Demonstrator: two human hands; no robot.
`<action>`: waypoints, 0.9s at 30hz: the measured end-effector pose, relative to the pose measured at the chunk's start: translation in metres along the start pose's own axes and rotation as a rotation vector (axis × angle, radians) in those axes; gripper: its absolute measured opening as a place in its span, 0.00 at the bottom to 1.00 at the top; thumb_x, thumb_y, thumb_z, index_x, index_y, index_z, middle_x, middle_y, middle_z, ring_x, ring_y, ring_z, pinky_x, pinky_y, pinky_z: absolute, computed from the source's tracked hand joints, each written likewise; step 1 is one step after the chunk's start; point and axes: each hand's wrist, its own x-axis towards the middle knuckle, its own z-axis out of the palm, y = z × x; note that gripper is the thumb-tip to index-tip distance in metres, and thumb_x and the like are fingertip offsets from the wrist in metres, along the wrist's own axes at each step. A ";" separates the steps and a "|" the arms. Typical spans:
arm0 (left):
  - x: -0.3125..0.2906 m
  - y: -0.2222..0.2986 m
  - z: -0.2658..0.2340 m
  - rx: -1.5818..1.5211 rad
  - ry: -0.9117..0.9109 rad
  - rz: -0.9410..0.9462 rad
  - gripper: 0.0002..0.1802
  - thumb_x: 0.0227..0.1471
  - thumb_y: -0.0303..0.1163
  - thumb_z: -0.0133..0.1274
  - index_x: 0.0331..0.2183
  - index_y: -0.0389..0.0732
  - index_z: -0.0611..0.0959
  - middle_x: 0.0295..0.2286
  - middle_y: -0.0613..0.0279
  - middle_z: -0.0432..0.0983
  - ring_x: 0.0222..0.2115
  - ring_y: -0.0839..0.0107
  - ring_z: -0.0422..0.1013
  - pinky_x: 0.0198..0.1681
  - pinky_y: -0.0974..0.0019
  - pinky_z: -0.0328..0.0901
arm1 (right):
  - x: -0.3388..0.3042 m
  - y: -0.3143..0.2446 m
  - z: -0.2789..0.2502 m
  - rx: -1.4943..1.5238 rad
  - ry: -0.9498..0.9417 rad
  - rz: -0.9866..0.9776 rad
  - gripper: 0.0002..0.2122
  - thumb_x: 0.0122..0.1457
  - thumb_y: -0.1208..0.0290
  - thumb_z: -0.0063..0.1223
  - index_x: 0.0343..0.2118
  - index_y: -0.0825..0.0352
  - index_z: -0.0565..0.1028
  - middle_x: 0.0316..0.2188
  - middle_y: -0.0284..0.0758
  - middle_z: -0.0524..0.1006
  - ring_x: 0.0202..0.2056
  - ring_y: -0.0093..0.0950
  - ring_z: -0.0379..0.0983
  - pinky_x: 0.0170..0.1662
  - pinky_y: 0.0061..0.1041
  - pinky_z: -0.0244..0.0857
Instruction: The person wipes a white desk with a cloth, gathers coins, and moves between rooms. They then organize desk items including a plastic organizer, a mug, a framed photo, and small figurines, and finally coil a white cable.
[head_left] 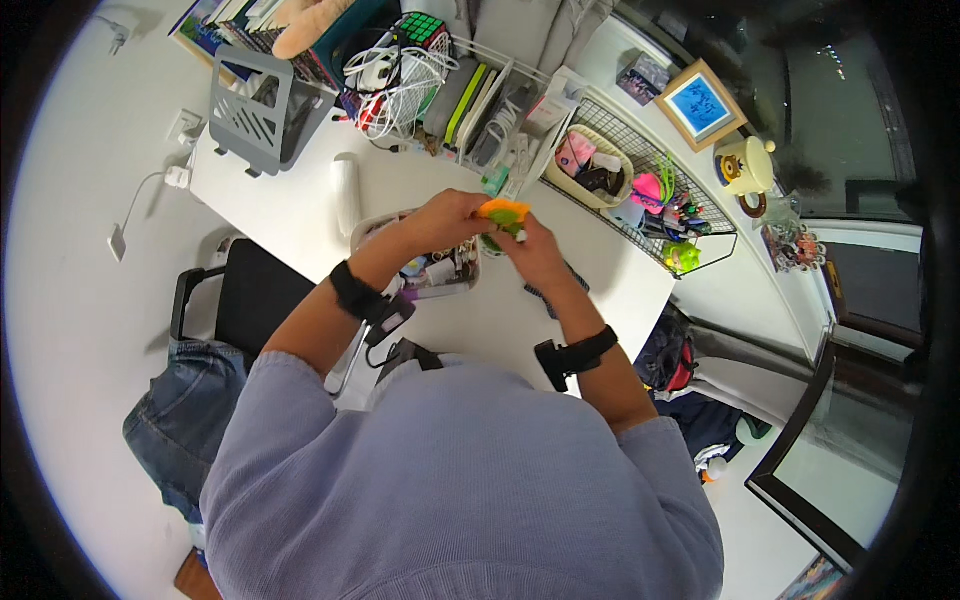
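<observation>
Above the white desk [480, 335], my two hands meet at a small orange and green item [503, 211] whose kind I cannot make out. My left hand [448, 218] pinches its left side with closed fingers. From the right, my right hand [540, 252] closes on its lower right part, where a small white bit shows. Partly under my left forearm sits a tray [445, 292] of mixed small items, some white, some purple. A dark strip-like thing [572, 290] lies on the desk, half covered by my right forearm.
A white cylinder [346, 195] and a grey laptop stand [265, 110] are at the desk's left. Along the back stand coiled white cables [400, 80], a cream basket [588, 195] and a wire rack [715, 225]. A black chair [255, 295] is at the left.
</observation>
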 end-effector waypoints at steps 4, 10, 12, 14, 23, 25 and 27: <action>0.025 -0.043 0.020 0.161 0.207 -0.168 0.14 0.46 0.32 0.54 0.37 0.37 0.78 0.30 0.54 0.77 0.30 0.60 0.74 0.35 0.63 0.68 | -0.025 0.045 -0.041 -0.170 0.158 0.196 0.23 0.54 0.55 0.53 0.46 0.67 0.69 0.34 0.46 0.76 0.36 0.40 0.73 0.41 0.34 0.66; 0.074 -0.042 0.034 0.691 -0.140 -0.566 0.20 0.46 0.43 0.54 0.38 0.38 0.78 0.37 0.57 0.76 0.37 0.58 0.73 0.39 0.58 0.68 | -0.039 0.103 -0.071 -0.106 0.432 0.187 0.19 0.51 0.63 0.56 0.43 0.70 0.69 0.37 0.44 0.75 0.37 0.39 0.72 0.41 0.33 0.66; 0.085 -0.038 0.040 0.679 -0.229 -0.640 0.22 0.46 0.45 0.55 0.38 0.38 0.78 0.37 0.57 0.76 0.38 0.58 0.72 0.40 0.58 0.68 | -0.043 0.110 -0.074 -0.208 0.373 0.271 0.22 0.50 0.65 0.56 0.46 0.70 0.67 0.41 0.45 0.73 0.42 0.41 0.70 0.46 0.35 0.64; 0.094 -0.056 0.051 0.617 -0.247 -0.705 0.22 0.45 0.45 0.55 0.37 0.38 0.79 0.38 0.56 0.75 0.39 0.57 0.72 0.40 0.57 0.68 | -0.049 0.101 -0.073 -0.340 0.415 0.184 0.24 0.50 0.67 0.55 0.49 0.71 0.64 0.46 0.48 0.69 0.47 0.44 0.64 0.50 0.36 0.59; 0.114 -0.135 0.075 0.193 0.119 -0.665 0.14 0.40 0.40 0.58 0.26 0.38 0.81 0.28 0.52 0.75 0.30 0.58 0.72 0.35 0.60 0.68 | -0.058 0.034 -0.051 -0.657 0.528 -0.368 0.20 0.48 0.76 0.49 0.47 0.68 0.65 0.48 0.47 0.66 0.51 0.42 0.60 0.54 0.38 0.55; 0.110 -0.175 0.079 0.039 0.130 -0.350 0.10 0.37 0.37 0.57 0.19 0.40 0.78 0.23 0.52 0.73 0.24 0.59 0.71 0.31 0.61 0.66 | -0.046 0.030 -0.033 -0.379 0.140 -0.384 0.19 0.49 0.80 0.46 0.46 0.67 0.67 0.46 0.45 0.68 0.49 0.42 0.62 0.53 0.38 0.57; 0.104 -0.184 0.075 0.225 0.051 -0.180 0.08 0.35 0.34 0.57 0.15 0.42 0.76 0.19 0.53 0.71 0.21 0.62 0.70 0.29 0.62 0.65 | -0.021 0.042 -0.008 -0.312 0.102 -0.281 0.19 0.48 0.83 0.43 0.46 0.67 0.68 0.44 0.43 0.70 0.46 0.43 0.64 0.50 0.37 0.61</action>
